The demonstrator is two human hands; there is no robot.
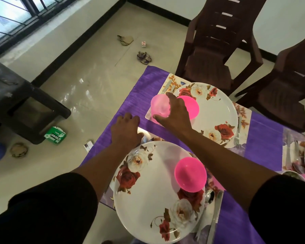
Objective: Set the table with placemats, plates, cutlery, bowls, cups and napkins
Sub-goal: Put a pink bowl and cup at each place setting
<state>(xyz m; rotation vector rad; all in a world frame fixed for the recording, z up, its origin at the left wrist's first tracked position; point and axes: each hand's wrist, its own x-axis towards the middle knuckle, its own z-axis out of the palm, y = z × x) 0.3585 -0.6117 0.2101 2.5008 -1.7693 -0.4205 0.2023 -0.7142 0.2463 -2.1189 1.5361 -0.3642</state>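
nearest the camera, a white plate with roses (148, 191) sits on a placemat (203, 231) at the table's near edge, on a purple tablecloth (264, 138). a pink bowl (190, 174) stands on the plate's right part. to the right of this plate a spoon (209, 195) and a knife (216, 213) lie side by side on the placemat.

both arms in dark sleeves reach forward over this setting. the left hand (125, 132) rests palm down just beyond the near plate, its fingers curled loosely on the tablecloth at the placemat's far corner; i cannot tell whether it pinches anything.

further on, the right hand (174, 113) wraps its thumb and fingers round a pale pink cup (160, 108), which stands on the left part of a second placemat (243, 111), just beside a second rose plate (211, 115). a second pink bowl (189, 106) sits on that plate, partly hidden by the hand. a fork (238, 132) lies at that plate's right side, and a knife blade (166, 86) shows at the placemat's far left corner.

at the right edge, part of a third setting (303, 155) shows, blurred.

beyond the table stand two dark brown plastic chairs (218, 50). on the tiled floor (86, 76) to the left lie a green carton (55, 135), crumpled scraps (144, 57) and a dark stool (25, 106).
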